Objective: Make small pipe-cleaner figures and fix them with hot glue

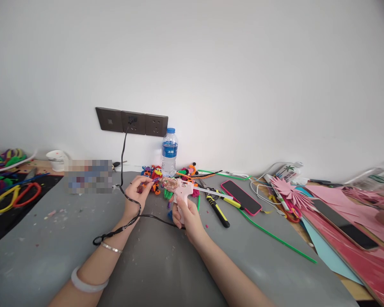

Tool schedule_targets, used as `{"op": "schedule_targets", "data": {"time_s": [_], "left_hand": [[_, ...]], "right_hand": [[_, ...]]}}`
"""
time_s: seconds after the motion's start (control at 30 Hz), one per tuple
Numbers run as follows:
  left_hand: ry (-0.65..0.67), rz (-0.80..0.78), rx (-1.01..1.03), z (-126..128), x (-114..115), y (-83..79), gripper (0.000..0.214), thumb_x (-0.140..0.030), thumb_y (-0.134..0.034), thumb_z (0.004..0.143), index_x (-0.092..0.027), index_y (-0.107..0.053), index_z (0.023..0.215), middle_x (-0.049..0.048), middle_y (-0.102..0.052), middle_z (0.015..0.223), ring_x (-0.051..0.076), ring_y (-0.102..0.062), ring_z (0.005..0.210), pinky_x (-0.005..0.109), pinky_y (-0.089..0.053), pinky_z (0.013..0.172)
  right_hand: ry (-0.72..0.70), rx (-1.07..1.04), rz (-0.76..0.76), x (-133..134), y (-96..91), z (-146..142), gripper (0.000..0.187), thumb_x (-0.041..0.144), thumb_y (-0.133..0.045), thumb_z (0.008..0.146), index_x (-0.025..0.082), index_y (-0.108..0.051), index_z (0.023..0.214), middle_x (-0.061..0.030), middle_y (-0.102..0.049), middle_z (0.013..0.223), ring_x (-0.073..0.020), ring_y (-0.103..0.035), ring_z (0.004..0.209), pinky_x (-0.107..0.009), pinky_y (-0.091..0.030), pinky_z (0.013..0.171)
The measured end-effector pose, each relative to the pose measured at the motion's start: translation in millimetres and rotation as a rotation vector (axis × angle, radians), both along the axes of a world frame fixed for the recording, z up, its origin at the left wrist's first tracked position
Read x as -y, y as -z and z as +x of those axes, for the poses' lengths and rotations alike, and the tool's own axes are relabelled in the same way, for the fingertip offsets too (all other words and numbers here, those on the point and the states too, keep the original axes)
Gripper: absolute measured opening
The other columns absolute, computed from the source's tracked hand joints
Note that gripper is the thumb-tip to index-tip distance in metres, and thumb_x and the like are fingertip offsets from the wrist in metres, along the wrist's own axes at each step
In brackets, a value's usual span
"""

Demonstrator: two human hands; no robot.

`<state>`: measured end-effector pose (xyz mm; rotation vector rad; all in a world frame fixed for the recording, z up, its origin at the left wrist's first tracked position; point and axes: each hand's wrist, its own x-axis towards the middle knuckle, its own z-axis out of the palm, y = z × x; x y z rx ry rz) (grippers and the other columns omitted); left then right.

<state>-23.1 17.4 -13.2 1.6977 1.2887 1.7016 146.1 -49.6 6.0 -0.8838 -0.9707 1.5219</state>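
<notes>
Single head-worn cam, wide view, looks forward and down over tabletop; left hand and right hand mid-distance near centre, wall filling upper half.

The left hand holds a piece — too small to identify.

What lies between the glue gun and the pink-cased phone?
In the head view, black-and-yellow pliers, with the white stick from the glue gun crossing in front of them; pink and green craft pieces also show beside the gun.
</notes>
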Motion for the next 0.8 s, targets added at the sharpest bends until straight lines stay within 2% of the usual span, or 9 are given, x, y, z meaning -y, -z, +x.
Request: {"op": "schedule_targets", "data": {"time_s": [0.2, 0.43, 0.57, 0.7, 0.8], "left_hand": [[0.011, 0.003, 0.002, -0.7, 0.0, 0.3, 0.017, -0.034, -0.061, 0.083, -0.018, -0.064, 0.079, 0.0031, -0.061, 0.086, 0.011, -0.052, 0.063, 0.02, -0.044, 0.053], [0.033, 0.008, -0.007, -0.1, 0.4, -0.9, 0.018, -0.035, -0.06, 0.084, -0.018, -0.063, 0.079, 0.0034, -0.061, 0.085, 0.012, -0.054, 0.064, 0.022, -0.045, 0.054], [0.016, -0.01, 0.011, 0.3, 1.2, -1.5, 0.017, -0.035, -0.061, 0.083, -0.018, -0.063, 0.078, 0.0024, -0.062, 0.085, 0.012, -0.056, 0.065, 0.021, -0.045, 0.056], [-0.014, -0.07, 0.05, 2.3, 1.3, -3.0, 0.018, -0.036, -0.061, 0.081, -0.018, -0.065, 0.079, 0.0022, -0.063, 0.082, 0.012, -0.057, 0.065, 0.021, -0.045, 0.055], [-0.019, -0.096, 0.1, 3.9, -1.4, -2.3, 0.019, -0.037, -0.063, 0.079, -0.018, -0.066, 0.078, 0.0028, -0.064, 0.081, 0.014, -0.059, 0.068, 0.021, -0.046, 0.056]], "right_hand": [[0.008, 0.03, 0.022, -0.4, 2.8, -0.2, 0.045, 0.059, -0.059, 0.08, 0.014, -0.054, 0.085, 0.0109, -0.038, 0.046, -0.0021, -0.03, 0.031, -0.018, -0.022, 0.035], [0.09, 0.122, 0.046, -4.7, 8.0, 1.1, 0.049, 0.061, -0.059, 0.078, 0.013, -0.056, 0.086, 0.011, -0.037, 0.045, -0.0033, -0.031, 0.031, -0.019, -0.023, 0.034], [0.084, 0.095, 0.089, -5.2, 8.3, 2.1, 0.044, 0.057, -0.058, 0.081, 0.014, -0.053, 0.09, 0.0108, -0.038, 0.048, -0.0034, -0.031, 0.033, -0.019, -0.024, 0.035], [0.069, -0.014, 0.179, -1.1, 2.2, 4.4, 0.038, 0.055, -0.056, 0.084, 0.019, -0.046, 0.09, 0.0108, -0.039, 0.051, -0.0037, -0.031, 0.034, -0.019, -0.023, 0.036], [-0.004, -0.082, 0.236, 5.6, -12.2, 6.8, 0.036, 0.053, -0.054, 0.087, 0.021, -0.042, 0.097, 0.0112, -0.04, 0.052, -0.0042, -0.03, 0.033, -0.019, -0.021, 0.037]]}}
